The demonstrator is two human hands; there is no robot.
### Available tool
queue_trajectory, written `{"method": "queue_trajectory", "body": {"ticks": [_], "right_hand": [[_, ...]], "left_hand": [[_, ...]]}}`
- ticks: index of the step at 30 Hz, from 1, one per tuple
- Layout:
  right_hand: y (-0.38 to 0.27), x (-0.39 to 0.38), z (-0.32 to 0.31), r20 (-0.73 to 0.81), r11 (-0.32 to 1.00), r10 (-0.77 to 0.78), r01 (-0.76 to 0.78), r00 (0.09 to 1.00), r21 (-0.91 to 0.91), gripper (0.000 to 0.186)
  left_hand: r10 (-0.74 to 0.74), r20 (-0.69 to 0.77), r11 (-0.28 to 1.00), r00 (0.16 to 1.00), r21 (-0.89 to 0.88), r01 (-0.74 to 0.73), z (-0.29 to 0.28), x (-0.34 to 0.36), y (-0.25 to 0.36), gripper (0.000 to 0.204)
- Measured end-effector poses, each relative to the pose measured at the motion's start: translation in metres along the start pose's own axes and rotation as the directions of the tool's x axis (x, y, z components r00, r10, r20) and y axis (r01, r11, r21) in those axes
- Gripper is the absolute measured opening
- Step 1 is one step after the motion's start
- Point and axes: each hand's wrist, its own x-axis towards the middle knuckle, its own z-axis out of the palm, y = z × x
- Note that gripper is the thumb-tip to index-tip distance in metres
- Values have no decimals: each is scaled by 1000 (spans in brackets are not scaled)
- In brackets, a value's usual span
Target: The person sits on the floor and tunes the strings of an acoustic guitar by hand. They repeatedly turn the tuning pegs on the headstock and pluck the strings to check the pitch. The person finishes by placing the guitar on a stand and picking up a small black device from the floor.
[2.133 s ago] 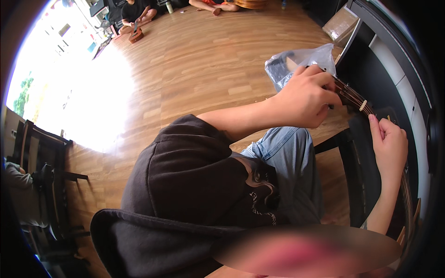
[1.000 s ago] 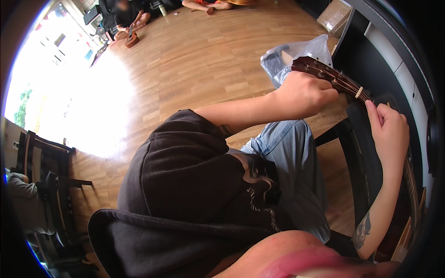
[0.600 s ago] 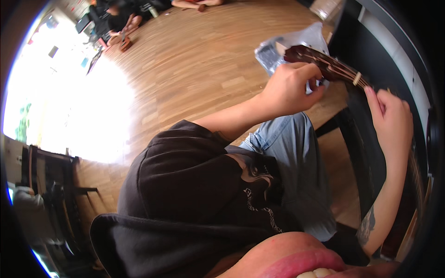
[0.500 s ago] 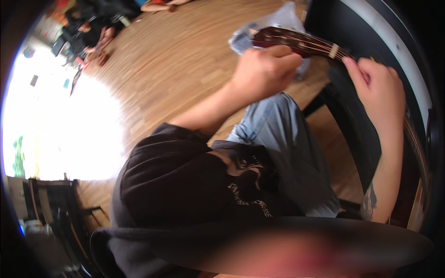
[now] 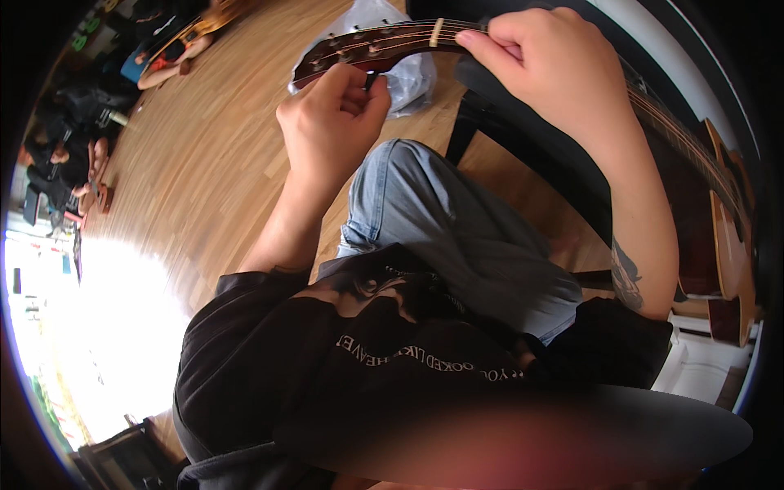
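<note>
A guitar's dark headstock (image 5: 359,51) with metal string posts points left at the top of the view. Beyond a pale nut (image 5: 437,33), the strings run right along the neck (image 5: 682,139). My left hand (image 5: 327,122) is closed below the headstock, pinching a small dark piece that looks like a tuning peg. Its fingertips are partly hidden. My right hand (image 5: 555,65) is over the neck just past the nut, thumb tip and curled fingers together at the strings. Which string they grip I cannot tell.
Behind the headstock lies a clear plastic bag (image 5: 408,86) on the wooden floor (image 5: 204,122). A black bench (image 5: 523,139) stands beside my bent knee (image 5: 408,188). Guitar bodies (image 5: 723,245) are at the far right. Other people (image 5: 167,65) sit at the upper left.
The view has swung, so the headstock and both hands appear further left. My left hand has turned from a fist over the headstock's edge to a pinch below it. My right stays by the nut.
</note>
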Motion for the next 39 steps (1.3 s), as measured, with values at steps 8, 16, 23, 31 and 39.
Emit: {"method": "queue_trajectory", "body": {"ticks": [8, 16, 23, 31, 39], "right_hand": [[17, -5, 19, -136, 1000, -29, 28, 990, -10, 33], [11, -3, -6, 154, 992, 101, -112, 983, 63, 35], [14, -10, -18, 157, 982, 77, -102, 985, 159, 31], [16, -33, -6, -167, 965, -198, 162, 966, -206, 16], [13, -40, 8, -313, 890, -341, 197, 886, -410, 13]], "left_hand": [[-85, 143, 996, 986, 34, 81, -20, 5, 1, 19], [-171, 93, 979, 981, -95, 180, -6, -2, -1, 15], [220, 128, 974, 967, -74, -212, 0, 2, -2, 11], [-151, 31, 988, 988, -31, 152, -10, 0, 6, 31], [91, -28, 993, 995, 79, -88, 4, -2, 3, 13]]}}
